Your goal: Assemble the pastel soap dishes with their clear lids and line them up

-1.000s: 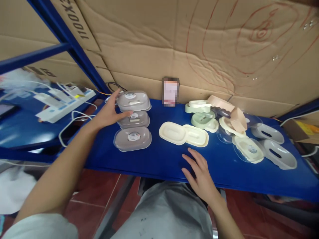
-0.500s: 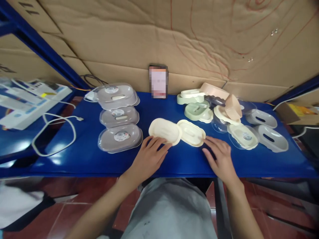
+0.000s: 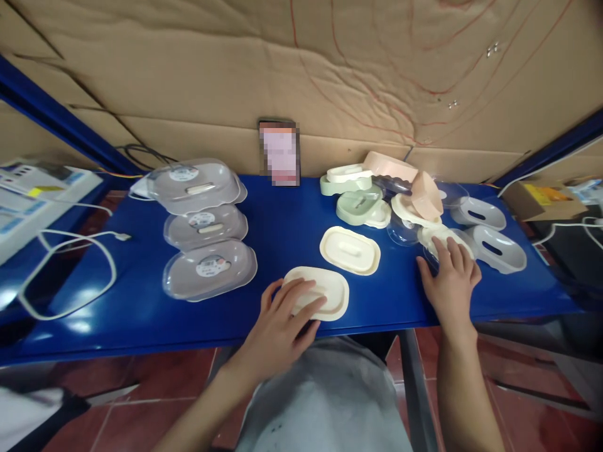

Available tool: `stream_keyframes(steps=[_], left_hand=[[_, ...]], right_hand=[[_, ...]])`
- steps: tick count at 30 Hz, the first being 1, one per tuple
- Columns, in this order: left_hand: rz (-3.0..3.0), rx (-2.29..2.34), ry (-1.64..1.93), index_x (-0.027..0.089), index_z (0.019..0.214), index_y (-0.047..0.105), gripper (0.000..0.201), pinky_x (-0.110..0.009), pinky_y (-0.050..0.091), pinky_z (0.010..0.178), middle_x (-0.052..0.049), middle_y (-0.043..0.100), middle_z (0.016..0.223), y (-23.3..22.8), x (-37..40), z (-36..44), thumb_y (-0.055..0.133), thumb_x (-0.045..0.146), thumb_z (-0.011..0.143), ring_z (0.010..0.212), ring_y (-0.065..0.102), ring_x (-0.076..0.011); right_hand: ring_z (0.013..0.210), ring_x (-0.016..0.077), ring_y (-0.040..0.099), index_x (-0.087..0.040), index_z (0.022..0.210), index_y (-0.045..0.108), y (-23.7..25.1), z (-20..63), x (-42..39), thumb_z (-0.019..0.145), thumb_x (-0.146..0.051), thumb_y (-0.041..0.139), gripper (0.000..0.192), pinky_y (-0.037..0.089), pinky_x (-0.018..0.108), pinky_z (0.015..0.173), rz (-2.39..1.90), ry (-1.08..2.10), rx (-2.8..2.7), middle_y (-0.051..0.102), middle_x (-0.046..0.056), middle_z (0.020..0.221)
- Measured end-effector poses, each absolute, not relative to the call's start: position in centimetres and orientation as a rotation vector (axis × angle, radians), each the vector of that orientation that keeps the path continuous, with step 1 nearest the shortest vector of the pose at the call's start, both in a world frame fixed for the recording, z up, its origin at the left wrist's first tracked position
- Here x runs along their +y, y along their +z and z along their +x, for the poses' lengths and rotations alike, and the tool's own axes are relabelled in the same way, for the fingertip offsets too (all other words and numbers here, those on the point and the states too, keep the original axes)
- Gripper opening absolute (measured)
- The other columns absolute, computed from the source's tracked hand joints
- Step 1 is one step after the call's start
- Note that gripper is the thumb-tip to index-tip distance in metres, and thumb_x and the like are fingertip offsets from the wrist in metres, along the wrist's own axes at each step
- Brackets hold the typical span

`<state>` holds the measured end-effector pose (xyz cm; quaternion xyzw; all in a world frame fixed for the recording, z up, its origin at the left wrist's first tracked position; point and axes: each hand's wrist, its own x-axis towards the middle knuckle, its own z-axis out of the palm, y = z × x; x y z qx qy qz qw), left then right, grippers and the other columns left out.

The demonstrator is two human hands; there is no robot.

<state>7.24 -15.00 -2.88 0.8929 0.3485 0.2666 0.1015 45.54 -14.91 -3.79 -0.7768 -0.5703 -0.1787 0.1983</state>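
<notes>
My left hand (image 3: 279, 328) lies with spread fingers on a cream oval soap-box base (image 3: 325, 290) at the near edge of the blue table (image 3: 141, 314). Just beyond it sits a cream insert tray (image 3: 350, 250). My right hand (image 3: 450, 282) rests palm down on a cream box under a clear lid (image 3: 436, 236) at the right. Three closed grey boxes with clear lids (image 3: 210, 268) stand in a row at the left.
A heap of green, cream and pink box parts (image 3: 377, 201) lies at the back right, with two grey trays (image 3: 497, 247) beside it. A phone (image 3: 279, 152) leans on the cardboard wall. A white cable (image 3: 70, 251) loops at the left.
My left hand came off the grey boxes and slid the cream base toward the near edge. My right hand moved right onto the lidded cream box. The view tilted down and right.
</notes>
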Motion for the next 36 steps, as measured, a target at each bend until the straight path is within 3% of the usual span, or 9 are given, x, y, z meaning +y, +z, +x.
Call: stream_keyframes(steps=[5, 10, 14, 17, 22, 25, 28, 31, 36], left_hand=[[2.62, 1.047, 0.682, 0.025, 0.142, 0.061, 0.035, -0.06, 0.035, 0.124, -0.013, 0.062, 0.15, -3.1, -14.6, 7.4, 0.058, 0.021, 0.108, 0.141, 0.057, -0.0305], [2.603, 1.04, 0.675, 0.025, 0.144, 0.059, 0.037, -0.059, 0.036, 0.124, -0.013, 0.061, 0.152, -3.2, -14.7, 7.3, 0.059, 0.022, 0.107, 0.142, 0.058, -0.03], [2.541, 0.986, 0.694, 0.025, 0.149, 0.054, 0.046, -0.055, 0.041, 0.123, -0.013, 0.063, 0.15, -3.1, -14.6, 7.2, 0.063, 0.022, 0.104, 0.142, 0.059, -0.0291], [2.49, 0.97, 0.714, 0.025, 0.151, 0.051, 0.051, -0.057, 0.044, 0.122, -0.013, 0.063, 0.149, -2.9, -14.5, 7.0, 0.066, 0.021, 0.102, 0.141, 0.06, -0.0298], [2.372, 1.026, 0.714, 0.032, 0.158, 0.047, 0.069, -0.054, 0.051, 0.121, -0.013, 0.046, 0.166, -3.2, -14.8, 6.5, 0.077, 0.022, 0.097, 0.15, 0.051, -0.0326], [2.321, 1.101, 0.8, 0.033, 0.164, 0.038, 0.086, -0.052, 0.054, 0.12, -0.015, 0.027, 0.176, -3.6, -15.2, 6.4, 0.084, 0.022, 0.092, 0.155, 0.046, -0.0354], [2.402, 1.108, 0.88, 0.032, 0.163, 0.041, 0.083, -0.058, 0.05, 0.123, -0.015, 0.019, 0.179, -3.9, -15.1, 6.4, 0.085, 0.024, 0.093, 0.16, 0.037, -0.0398], [2.51, 1.025, 0.834, 0.029, 0.152, 0.056, 0.06, -0.06, 0.046, 0.125, -0.012, 0.026, 0.178, -3.7, -14.7, 6.6, 0.08, 0.025, 0.097, 0.162, 0.033, -0.039], [2.616, 0.98, 0.871, 0.021, 0.136, 0.066, 0.039, -0.054, 0.051, 0.121, -0.014, 0.055, 0.16, -3.3, -14.4, 6.7, 0.077, 0.029, 0.1, 0.154, 0.044, -0.0344]], right_hand=[[0.154, 0.0379, 0.046, -0.023, 0.155, 0.056, -3.5, 47.3, -15.0, 0.109, -0.035, 0.047, 0.049, 0.033, 0.065, 0.124, -1.989, -0.387, -1.756, 0.053, 0.018, 0.164], [0.149, 0.0394, 0.051, -0.022, 0.158, 0.051, -0.7, 48.3, -9.5, 0.108, -0.053, 0.052, 0.059, 0.039, 0.062, 0.119, -1.907, -0.432, -1.721, 0.056, 0.019, 0.161], [0.118, 0.038, 0.07, -0.015, 0.137, 0.071, 0.9, 49.0, -4.2, 0.101, -0.075, 0.051, 0.073, 0.05, 0.054, 0.104, -1.959, -0.406, -1.672, 0.076, 0.021, 0.125], [0.095, 0.0326, 0.076, -0.009, 0.125, 0.077, 1.9, 48.5, -4.1, 0.102, -0.074, 0.051, 0.074, 0.057, 0.047, 0.09, -1.944, -0.384, -1.602, 0.08, 0.018, 0.1], [0.121, 0.0351, 0.073, -0.023, 0.139, 0.071, 2.4, 43.1, -12.8, 0.102, -0.04, 0.072, 0.04, 0.057, 0.049, 0.106, -1.611, -0.323, -1.624, 0.076, 0.014, 0.132], [0.132, 0.0319, 0.069, -0.028, 0.146, 0.065, 1.2, 38.8, -18.0, 0.098, -0.015, 0.074, 0.051, 0.057, 0.051, 0.111, -1.284, 0.05, -2.093, 0.075, 0.008, 0.137], [0.144, 0.0283, 0.061, -0.024, 0.155, 0.056, -0.4, 35.9, -20.1, 0.1, -0.006, 0.065, 0.059, 0.056, 0.05, 0.116, -1.14, 0.25, -2.314, 0.071, 0.008, 0.145], [0.149, 0.0283, 0.056, -0.021, 0.156, 0.054, -1.4, 34.8, -20.0, 0.102, -0.011, 0.063, 0.055, 0.054, 0.052, 0.12, -1.137, 0.282, -2.384, 0.068, 0.01, 0.15], [0.146, 0.0285, 0.059, -0.022, 0.148, 0.061, -1.6, 34.5, -19.1, 0.105, -0.021, 0.066, 0.043, 0.054, 0.054, 0.122, -1.151, 0.184, -2.445, 0.073, 0.009, 0.142]])
